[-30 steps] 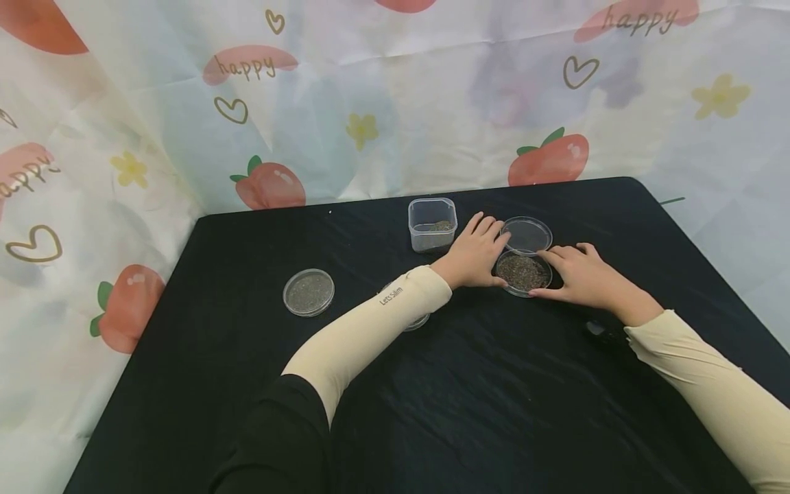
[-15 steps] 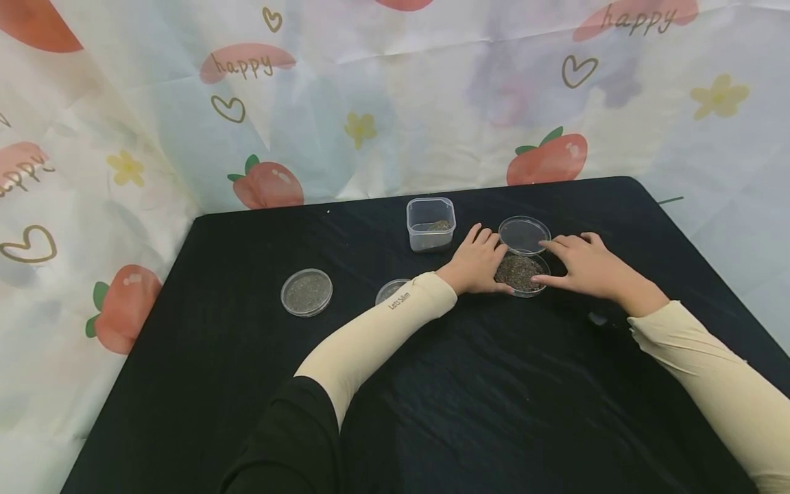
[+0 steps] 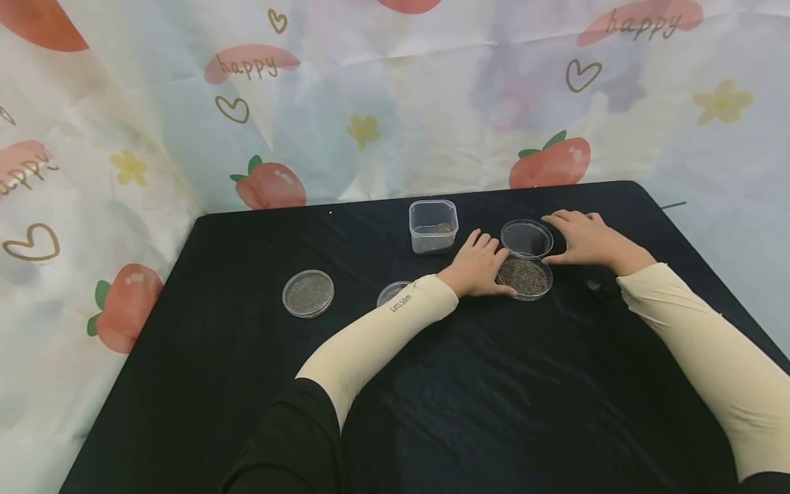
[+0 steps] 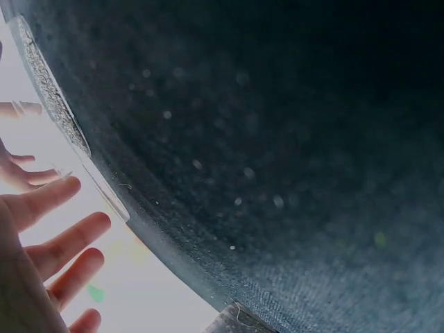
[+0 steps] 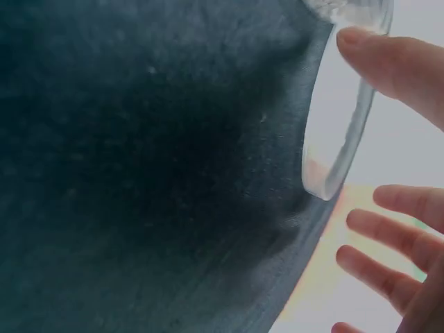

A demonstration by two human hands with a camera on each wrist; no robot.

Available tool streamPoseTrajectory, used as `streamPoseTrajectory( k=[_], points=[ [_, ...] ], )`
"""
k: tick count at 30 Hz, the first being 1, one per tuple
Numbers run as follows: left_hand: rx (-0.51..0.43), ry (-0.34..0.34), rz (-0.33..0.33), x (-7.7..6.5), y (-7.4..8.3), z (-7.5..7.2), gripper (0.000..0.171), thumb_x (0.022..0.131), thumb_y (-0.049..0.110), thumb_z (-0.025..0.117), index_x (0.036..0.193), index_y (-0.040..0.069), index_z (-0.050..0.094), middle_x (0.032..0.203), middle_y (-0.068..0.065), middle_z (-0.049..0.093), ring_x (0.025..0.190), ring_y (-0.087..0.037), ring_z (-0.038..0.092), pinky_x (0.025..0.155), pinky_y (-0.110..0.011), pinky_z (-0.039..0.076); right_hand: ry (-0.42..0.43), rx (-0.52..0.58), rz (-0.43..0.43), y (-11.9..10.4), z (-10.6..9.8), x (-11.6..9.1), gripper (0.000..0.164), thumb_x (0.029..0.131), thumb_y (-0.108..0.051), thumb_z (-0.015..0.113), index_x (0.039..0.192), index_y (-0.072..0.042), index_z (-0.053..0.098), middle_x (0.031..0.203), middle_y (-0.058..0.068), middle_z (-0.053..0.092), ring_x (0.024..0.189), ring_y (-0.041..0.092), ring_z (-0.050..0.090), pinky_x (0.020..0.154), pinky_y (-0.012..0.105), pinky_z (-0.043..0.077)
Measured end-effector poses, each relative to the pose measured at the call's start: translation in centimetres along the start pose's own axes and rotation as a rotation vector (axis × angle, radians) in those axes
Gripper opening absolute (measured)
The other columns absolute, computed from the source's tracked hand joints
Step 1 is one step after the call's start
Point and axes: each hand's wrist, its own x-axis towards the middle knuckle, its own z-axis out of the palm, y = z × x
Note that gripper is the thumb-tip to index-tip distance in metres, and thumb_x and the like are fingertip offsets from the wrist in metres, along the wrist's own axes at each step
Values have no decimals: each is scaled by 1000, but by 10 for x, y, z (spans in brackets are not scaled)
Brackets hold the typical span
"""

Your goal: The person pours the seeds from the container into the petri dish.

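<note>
A round clear petri dish filled with brown granules lies on the black-covered table; its transparent lid lies directly behind it, their rims meeting or overlapping. My left hand is at the dish's left side, its thumb by the front rim and its fingers extended. Beside the lid's right edge is my right hand, thumb and forefinger spread around that side. In the right wrist view, the thumb lies at or against the lid's rim, while the other fingers stay straight and apart from it. Exact contact is unclear.
Behind my left hand stands a clear plastic box with some granules inside. Another petri dish with grey contents lies at left. A further dish is partly covered by my left sleeve. A patterned curtain hangs behind the table.
My right hand has moved back from the filled dish's right side to the lid's right edge. The left hand has shifted slightly toward me, staying by the dish.
</note>
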Motion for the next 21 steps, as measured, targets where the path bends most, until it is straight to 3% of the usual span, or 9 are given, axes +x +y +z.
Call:
streamPoseTrajectory(
  k=[21],
  points=[
    [2,-10,-6,-1,0,1,84,79,80,36,143,24,36,143,0,42,136,-18,32,119,-37,15,-108,27,-24,-1,6,29,89,70,-42,79,139,0,40,138,29,43,125,45,41,91,65,31]
  ],
)
